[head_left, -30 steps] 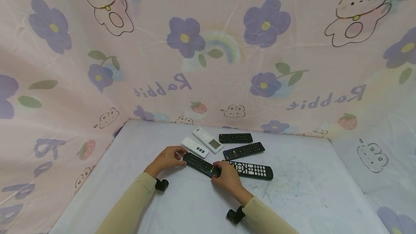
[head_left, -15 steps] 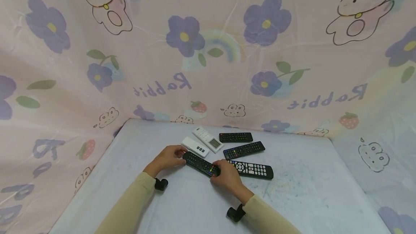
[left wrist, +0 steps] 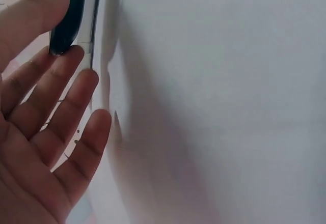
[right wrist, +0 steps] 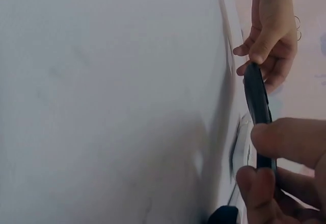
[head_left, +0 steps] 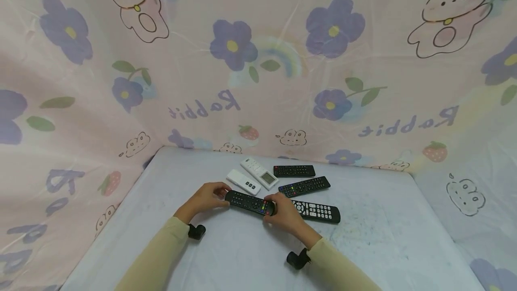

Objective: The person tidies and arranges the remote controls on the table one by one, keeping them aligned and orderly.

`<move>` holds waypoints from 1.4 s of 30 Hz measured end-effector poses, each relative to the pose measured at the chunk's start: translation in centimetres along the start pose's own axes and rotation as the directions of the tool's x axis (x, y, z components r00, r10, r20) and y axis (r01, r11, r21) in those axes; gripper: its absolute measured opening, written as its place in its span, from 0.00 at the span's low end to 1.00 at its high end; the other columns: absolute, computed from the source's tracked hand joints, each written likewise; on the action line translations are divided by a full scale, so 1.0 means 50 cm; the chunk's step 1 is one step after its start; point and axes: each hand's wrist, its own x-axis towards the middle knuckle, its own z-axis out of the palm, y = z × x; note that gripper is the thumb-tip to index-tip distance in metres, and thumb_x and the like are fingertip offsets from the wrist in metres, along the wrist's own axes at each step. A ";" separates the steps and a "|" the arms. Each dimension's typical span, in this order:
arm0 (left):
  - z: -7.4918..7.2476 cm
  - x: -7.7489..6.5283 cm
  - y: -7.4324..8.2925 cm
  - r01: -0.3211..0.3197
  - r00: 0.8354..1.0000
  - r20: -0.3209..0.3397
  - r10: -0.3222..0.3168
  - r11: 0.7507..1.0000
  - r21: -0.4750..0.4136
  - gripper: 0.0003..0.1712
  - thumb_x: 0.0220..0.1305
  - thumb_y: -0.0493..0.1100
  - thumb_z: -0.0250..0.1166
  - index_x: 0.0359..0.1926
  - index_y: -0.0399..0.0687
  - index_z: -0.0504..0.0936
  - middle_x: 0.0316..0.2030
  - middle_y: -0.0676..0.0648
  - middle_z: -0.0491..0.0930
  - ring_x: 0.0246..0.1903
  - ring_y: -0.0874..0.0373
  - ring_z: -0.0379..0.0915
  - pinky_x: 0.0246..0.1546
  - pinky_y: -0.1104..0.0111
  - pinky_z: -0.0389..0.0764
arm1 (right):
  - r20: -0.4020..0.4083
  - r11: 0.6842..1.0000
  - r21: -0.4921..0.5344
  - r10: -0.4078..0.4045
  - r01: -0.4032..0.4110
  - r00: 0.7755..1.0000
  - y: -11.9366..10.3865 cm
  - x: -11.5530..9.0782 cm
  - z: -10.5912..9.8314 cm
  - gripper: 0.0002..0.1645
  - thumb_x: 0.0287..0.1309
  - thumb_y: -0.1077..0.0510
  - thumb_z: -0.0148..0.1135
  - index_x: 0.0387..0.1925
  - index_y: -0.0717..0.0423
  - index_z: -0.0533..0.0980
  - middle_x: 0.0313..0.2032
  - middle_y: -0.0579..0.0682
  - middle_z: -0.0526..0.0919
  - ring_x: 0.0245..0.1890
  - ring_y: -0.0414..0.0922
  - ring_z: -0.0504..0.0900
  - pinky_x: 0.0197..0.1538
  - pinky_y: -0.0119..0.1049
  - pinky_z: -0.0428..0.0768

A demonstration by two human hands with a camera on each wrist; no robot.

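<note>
Both hands hold a black remote control [head_left: 249,203] by its two ends, buttons facing up, close over the white table in the head view. My left hand [head_left: 207,199] pinches its left end; in the left wrist view the thumb [left wrist: 46,11] lies on the remote's side and the lower fingers are spread. My right hand [head_left: 286,214] grips the other end, the one with coloured buttons. In the right wrist view the right thumb [right wrist: 285,140] presses the dark remote's edge, fingers on the far side. A black remote with white buttons [head_left: 318,211] lies partly behind the right hand.
Behind the hands lie a white remote with three dark buttons [head_left: 243,182] and a white remote with a screen [head_left: 258,173]. Two more black remotes, a rear one [head_left: 294,171] and a slanted one [head_left: 304,186], are to their right. A patterned cloth [head_left: 274,98] walls the table [head_left: 383,237].
The held remote has turned slightly, its right end swinging away from the person so it lies more level across the view. My right hand has shifted with it; the other remotes stay put.
</note>
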 end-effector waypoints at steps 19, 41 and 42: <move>0.001 -0.046 0.002 -0.104 0.992 0.065 0.106 0.994 -0.031 0.26 0.48 0.47 0.76 0.50 0.56 0.80 0.35 0.54 0.78 0.35 0.62 0.75 0.33 0.70 0.76 | -0.069 0.991 0.077 0.111 -0.106 0.991 0.012 0.013 -0.011 0.32 0.40 0.63 0.74 0.52 0.61 0.76 0.47 0.57 0.81 0.34 0.40 0.79 0.35 0.29 0.80; 0.031 -0.115 0.035 -0.258 0.961 0.088 0.263 0.964 -0.069 0.25 0.53 0.41 0.73 0.53 0.47 0.77 0.33 0.54 0.77 0.30 0.68 0.73 0.30 0.74 0.78 | -0.016 0.973 0.166 0.168 -0.163 0.986 0.014 0.049 -0.017 0.28 0.46 0.63 0.70 0.53 0.62 0.76 0.45 0.56 0.83 0.40 0.44 0.83 0.41 0.36 0.83; 0.033 -0.119 0.035 -0.263 0.960 0.083 0.268 0.962 -0.068 0.25 0.53 0.41 0.73 0.53 0.47 0.77 0.33 0.54 0.77 0.30 0.68 0.73 0.30 0.74 0.78 | -0.007 0.974 0.160 0.164 -0.161 0.986 0.014 0.051 -0.017 0.28 0.46 0.63 0.70 0.53 0.62 0.76 0.45 0.56 0.83 0.40 0.44 0.83 0.41 0.35 0.83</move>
